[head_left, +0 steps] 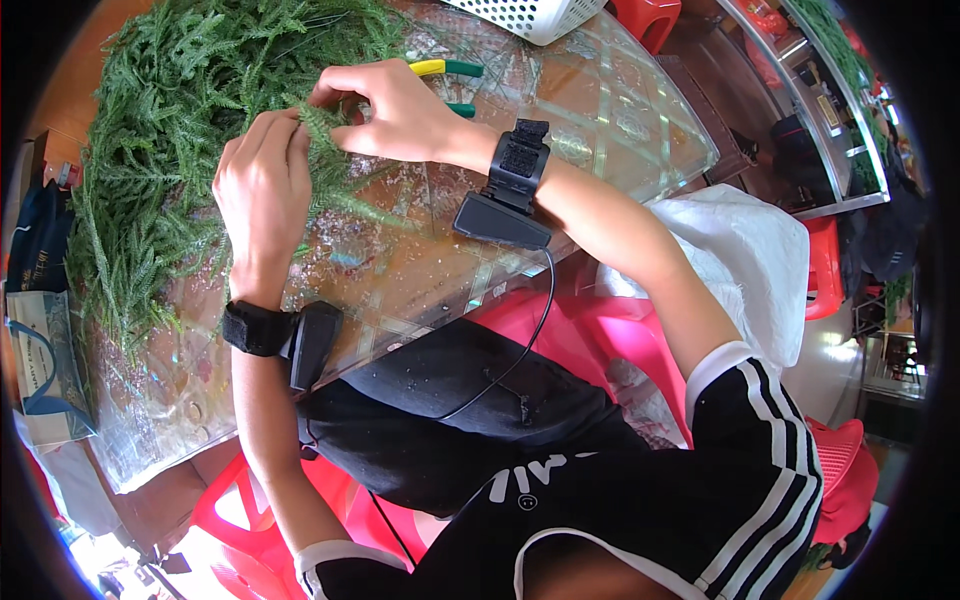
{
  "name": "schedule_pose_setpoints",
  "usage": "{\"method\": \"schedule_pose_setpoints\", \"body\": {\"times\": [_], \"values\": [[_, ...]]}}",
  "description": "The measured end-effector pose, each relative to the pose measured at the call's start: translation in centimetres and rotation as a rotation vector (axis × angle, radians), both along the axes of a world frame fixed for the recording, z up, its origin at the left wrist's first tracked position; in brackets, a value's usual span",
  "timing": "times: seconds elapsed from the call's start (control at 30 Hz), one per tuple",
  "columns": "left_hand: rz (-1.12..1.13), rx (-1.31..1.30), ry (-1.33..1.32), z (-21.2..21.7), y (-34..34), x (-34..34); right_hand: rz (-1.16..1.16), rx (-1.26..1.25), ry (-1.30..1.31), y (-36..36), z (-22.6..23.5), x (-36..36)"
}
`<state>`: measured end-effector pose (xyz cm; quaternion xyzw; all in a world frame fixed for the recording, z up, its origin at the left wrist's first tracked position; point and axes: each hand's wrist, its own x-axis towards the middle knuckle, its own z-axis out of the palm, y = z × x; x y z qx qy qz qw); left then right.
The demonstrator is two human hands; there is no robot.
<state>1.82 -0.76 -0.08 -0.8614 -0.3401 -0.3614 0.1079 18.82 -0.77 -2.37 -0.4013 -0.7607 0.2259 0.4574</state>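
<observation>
Both of my hands meet over the table at the edge of a large heap of green, needle-leaved sprigs [160,150]. Between them is one feathery green sprig [322,130]. My left hand [265,185], seen from the back, has its fingers curled closed on the sprig's left side. From the right, my right hand [398,112] pinches at the same sprig with thumb and forefinger, the fingertips partly hidden by the leaves. Just beyond my right wrist lie pliers with yellow and green handles [462,69], partly covered by that hand.
Small bits litter the clear-covered table [590,140]. A white perforated basket [540,15] stands at the far edge. At left is a bag with a blue handle [45,370]. Pink and red plastic chairs [560,325] and a white sack [745,260] are beside the table.
</observation>
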Motion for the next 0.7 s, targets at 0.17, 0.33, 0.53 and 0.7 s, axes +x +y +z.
{"method": "schedule_pose_setpoints", "body": {"times": [0.17, 0.33, 0.53, 0.7], "values": [[0.037, -0.049, 0.005, -0.04, 0.0, -0.06, -0.026, 0.16, 0.033, 0.01, 0.03, 0.06], [0.004, -0.035, -0.032, 0.02, 0.07, -0.02, -0.004, 0.168, 0.075, -0.17, 0.35, 0.06], [0.015, -0.076, -0.006, -0.08, -0.23, 0.2, -0.011, 0.196, 0.062, -0.21, 0.37, 0.29], [-0.009, -0.137, -0.064, -0.22, -0.1, 0.38, -0.019, 0.278, 0.068, -0.02, 0.19, 0.25]]}}
